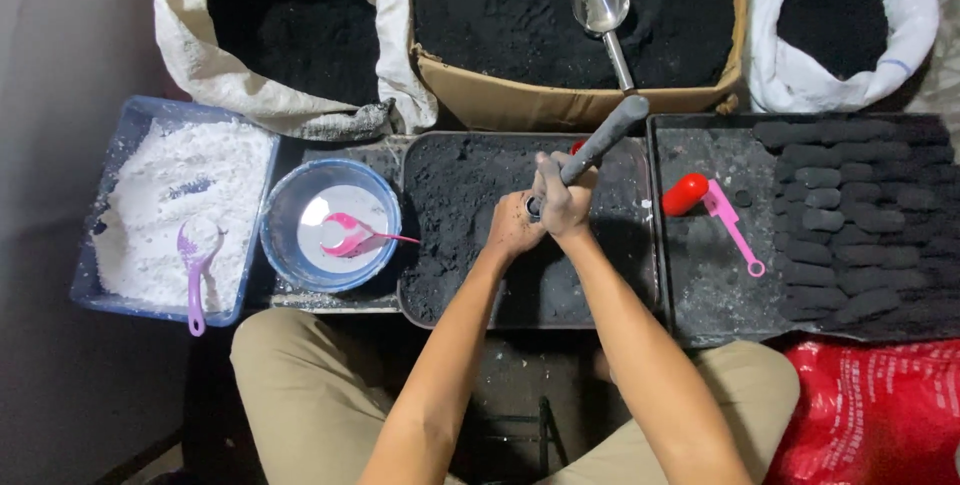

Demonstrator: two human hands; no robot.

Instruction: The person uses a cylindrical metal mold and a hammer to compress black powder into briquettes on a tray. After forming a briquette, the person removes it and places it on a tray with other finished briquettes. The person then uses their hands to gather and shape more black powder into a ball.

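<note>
Grip: our right hand is closed around a soot-dusted grey metal rod, angled into a small dark tube that our left hand clasps upright, steadying it. Beneath: shallow black metal tray of coal-dark powder. Right: tray of matte pressed black cylinders. Left: blue bowl with pink plastic scoop.

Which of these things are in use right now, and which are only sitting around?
In use:
right hand gripping grey rod
left hand on small tube
middle tray of black powder

Lying about:
metal scoop
red cylinder
pink scoop
blue bowl
white powder tub
pressed black pieces
</note>
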